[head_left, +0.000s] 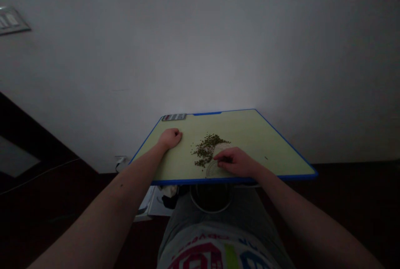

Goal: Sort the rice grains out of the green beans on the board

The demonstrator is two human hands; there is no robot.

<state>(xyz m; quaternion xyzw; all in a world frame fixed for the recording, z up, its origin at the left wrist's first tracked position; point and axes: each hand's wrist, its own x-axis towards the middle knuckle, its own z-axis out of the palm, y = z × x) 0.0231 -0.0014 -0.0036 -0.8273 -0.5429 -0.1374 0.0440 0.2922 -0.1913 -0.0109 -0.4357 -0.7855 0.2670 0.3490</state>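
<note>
Curling the right hand (236,160) beside seeds (206,146) scattered on the board (259,138).
It is half closed, the left hand (170,138) loosely fisted; whether either holds anything, I cannot tell. The bowl (212,210) below is too dark inside to read.

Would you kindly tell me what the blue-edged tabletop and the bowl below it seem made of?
Tabletop: probably plastic or laminate, matte, judging by its evenly pale surface. Bowl: perhaps metal, given its thin grey rim with faint sheen; dimness leaves this open.
</note>
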